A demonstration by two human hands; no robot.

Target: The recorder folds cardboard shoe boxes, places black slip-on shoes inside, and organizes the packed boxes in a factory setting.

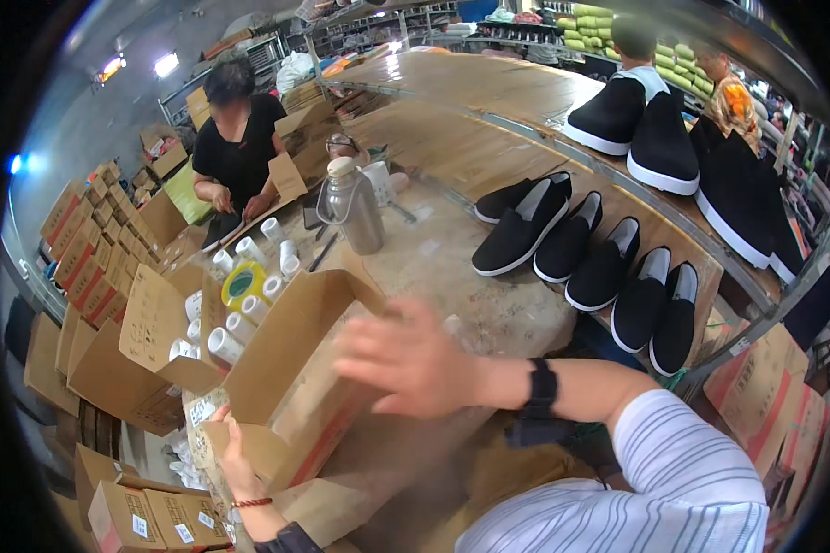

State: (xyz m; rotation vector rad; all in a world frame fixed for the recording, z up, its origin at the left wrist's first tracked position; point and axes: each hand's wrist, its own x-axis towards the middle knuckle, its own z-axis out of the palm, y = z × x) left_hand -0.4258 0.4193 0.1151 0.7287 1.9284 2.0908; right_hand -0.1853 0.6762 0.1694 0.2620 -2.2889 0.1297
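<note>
An open cardboard box (277, 396) sits at the near edge of the worktable, its flaps raised and its inside bare where I can see it. My left hand (236, 453), with a red bead bracelet at the wrist, grips the box's near left end. Above the box's right side is my right hand (401, 359), smeared by motion, fingers stretched out and holding nothing that I can see. A dark band (541, 387) circles that wrist. Beyond the box stand white rolls (240, 327) and a yellow tape roll (243, 284).
Black slip-on shoes (526, 226) line the table's right side, with more on the shelf (535, 143) above. A steel flask (352, 207) stands behind the box. Across the table a person in black (235, 157) handles a dark shoe. Cartons (88, 249) are stacked at left.
</note>
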